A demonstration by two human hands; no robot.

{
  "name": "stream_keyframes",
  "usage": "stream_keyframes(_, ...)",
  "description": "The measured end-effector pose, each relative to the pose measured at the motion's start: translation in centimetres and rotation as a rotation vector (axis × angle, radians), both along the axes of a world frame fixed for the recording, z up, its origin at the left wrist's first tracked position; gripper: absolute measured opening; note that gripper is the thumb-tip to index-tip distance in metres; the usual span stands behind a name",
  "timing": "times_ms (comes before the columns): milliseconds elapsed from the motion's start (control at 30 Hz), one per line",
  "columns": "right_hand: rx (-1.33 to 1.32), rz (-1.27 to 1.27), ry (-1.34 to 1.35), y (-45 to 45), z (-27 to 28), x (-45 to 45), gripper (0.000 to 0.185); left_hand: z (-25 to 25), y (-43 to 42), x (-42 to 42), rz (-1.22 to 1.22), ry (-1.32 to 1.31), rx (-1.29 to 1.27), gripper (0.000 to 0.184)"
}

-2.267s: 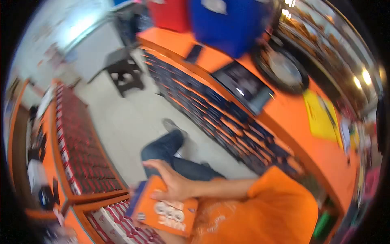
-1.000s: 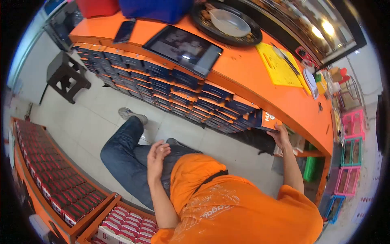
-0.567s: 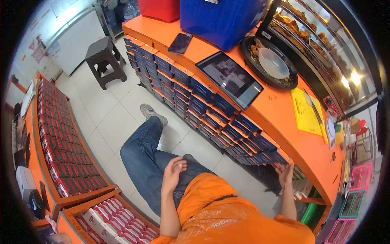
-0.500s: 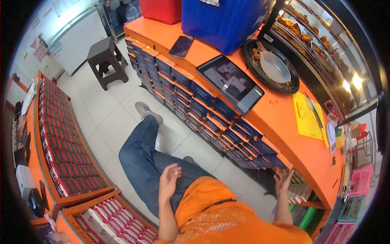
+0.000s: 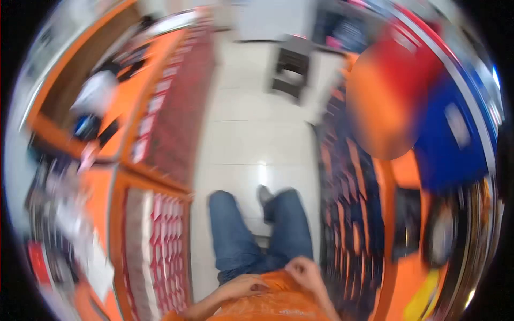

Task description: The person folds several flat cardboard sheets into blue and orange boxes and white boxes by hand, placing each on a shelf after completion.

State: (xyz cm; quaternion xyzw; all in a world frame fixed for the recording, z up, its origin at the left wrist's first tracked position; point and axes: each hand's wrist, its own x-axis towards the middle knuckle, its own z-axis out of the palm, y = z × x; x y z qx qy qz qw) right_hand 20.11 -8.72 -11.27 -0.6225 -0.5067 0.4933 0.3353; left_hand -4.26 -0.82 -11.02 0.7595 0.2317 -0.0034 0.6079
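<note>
Both hands are at my waist, in front of the orange shirt (image 5: 278,307). My left hand (image 5: 249,286) lies against the front of the shirt, its fingers pointing inward and partly smeared by motion. I make out no object in it. Beside it, my right hand (image 5: 303,271) is closed at the shirt's hem, its fingertips touching the orange cloth. Below the hands are my jeans (image 5: 292,224), with a shoe (image 5: 264,196) showing between the knees.
On the left stand racks of red-and-white boxes (image 5: 166,219). A dark stool (image 5: 292,67) stands on the tiled floor (image 5: 235,139) ahead. To the right is an orange counter (image 5: 388,187) over dark drawers, bearing a tablet (image 5: 407,222), a black pan (image 5: 441,235) and a blue bin (image 5: 452,136).
My view has swung left, toward the aisle. My right hand has come from beside the counter to my waist, and my left hand has lowered onto the shirt.
</note>
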Motion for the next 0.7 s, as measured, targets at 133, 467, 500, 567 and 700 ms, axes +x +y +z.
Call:
stream_keyframes(133,-0.403,0.888,-0.119,12.0,2.4,-2.7,0.021,-2.7,4.4,-4.2,0.247,0.091,-0.238,0.029)
stream_keyframes(467,-0.742,1.287,-0.161,26.9,12.0,-7.9,0.024,9.8,4.7,-7.6,0.587,0.019,-0.637,0.041)
stream_keyframes(500,-0.757,1.380,-0.177,27.7,13.3,-8.9,0.025,12.9,4.0,-7.8,0.681,0.051,-0.648,0.043)
stream_keyframes(567,-0.778,1.568,-0.205,29.5,15.7,-11.4,0.025,17.4,2.4,-7.2,0.840,0.055,-0.660,0.044)
stream_keyframes(700,-0.693,1.973,-0.367,31.4,18.7,-18.9,0.031,18.6,0.0,-5.3,1.239,-0.085,-0.562,0.049)
